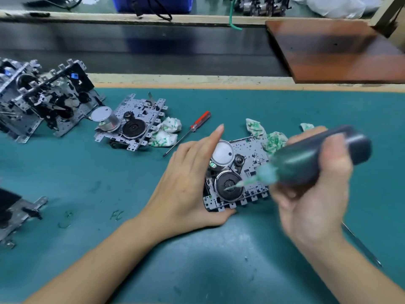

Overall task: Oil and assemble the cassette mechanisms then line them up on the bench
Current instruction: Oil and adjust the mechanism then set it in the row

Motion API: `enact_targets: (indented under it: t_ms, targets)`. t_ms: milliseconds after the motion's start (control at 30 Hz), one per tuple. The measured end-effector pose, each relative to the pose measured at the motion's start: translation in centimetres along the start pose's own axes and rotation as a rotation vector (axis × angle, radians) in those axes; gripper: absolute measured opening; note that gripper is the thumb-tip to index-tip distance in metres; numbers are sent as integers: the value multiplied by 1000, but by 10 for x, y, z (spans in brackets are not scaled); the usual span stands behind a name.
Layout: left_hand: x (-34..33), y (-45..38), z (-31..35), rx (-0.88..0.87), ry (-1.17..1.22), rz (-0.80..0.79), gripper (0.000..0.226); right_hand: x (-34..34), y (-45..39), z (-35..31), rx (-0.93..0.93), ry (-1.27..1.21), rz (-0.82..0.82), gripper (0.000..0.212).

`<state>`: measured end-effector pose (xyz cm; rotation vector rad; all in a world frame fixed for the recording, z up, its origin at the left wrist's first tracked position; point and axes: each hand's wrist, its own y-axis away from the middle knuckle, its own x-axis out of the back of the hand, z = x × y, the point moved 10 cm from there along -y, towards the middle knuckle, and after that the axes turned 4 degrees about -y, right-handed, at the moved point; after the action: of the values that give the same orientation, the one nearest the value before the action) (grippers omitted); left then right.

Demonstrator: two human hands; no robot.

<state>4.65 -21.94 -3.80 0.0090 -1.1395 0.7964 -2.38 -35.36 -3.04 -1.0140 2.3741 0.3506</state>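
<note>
A grey metal cassette mechanism (248, 154) lies on the green bench mat (109, 176) in the middle. My left hand (188, 183) grips its left edge, fingers along the top and thumb under the front. My right hand (315, 194) holds a dark oil bottle (311, 159) tilted down to the left. The bottle's pale green nozzle tip rests at the hub of the mechanism's black flywheel (229, 186). The bottle and right hand are blurred. A silver motor (221, 153) sits above the flywheel.
Another mechanism (133, 122) lies left of centre, beside a stained rag (165, 133) and a red-handled screwdriver (192, 128). A stack of mechanisms (43, 99) stands at far left, one more (15, 213) at the left edge. More rags (274, 139) lie behind. A brown board (328, 51) rests at back right.
</note>
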Motion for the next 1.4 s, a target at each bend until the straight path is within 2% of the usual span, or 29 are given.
enact_targets:
  t_ms: [133,400,733,1067,1267,1333,1400]
  targets:
    - [0,0,-2,21,13,-2,114,-13,14,6,150,153,-113,8]
    - [0,-1,-3,19,8,4,116,-15,10,8,240,324,-179,12]
    - [-1,0,-3,26,19,3,117,-18,10,14,244,332,-228,27]
    - [-1,0,-3,9,26,10,115,-23,9,13,274,356,-286,12]
    - [-2,0,-4,15,47,6,116,-26,10,10,279,341,-333,31]
    - [-3,0,-6,29,58,-6,116,-28,10,8,277,310,-349,28]
    - [-6,0,-6,40,75,-45,117,-28,7,3,257,251,-323,15]
